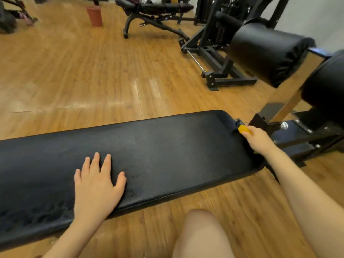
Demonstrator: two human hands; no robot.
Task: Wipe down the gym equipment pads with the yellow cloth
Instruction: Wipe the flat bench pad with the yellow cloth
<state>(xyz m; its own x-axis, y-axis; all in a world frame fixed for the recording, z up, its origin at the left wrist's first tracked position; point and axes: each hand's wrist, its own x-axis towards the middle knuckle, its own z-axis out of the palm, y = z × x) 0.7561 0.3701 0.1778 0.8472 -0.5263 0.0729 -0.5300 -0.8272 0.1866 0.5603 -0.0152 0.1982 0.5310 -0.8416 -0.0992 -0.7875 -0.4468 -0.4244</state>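
Note:
A long black bench pad (167,149) stretches across the view from the lower left to the right. My left hand (96,185) lies flat on its near left part, fingers spread and straight. My right hand (257,139) is at the pad's right end and grips the yellow cloth (243,129), of which only a small bunch shows beyond the fingers, against the pad's end edge. Two black roller pads (264,53) stand on the machine's frame at the upper right.
A wooden floor (93,71) surrounds the bench. Another black bench (154,8) and a weight machine frame (214,58) stand at the back. A reddish bin (95,15) stands on the floor at the upper left. My knee (201,233) shows at the bottom.

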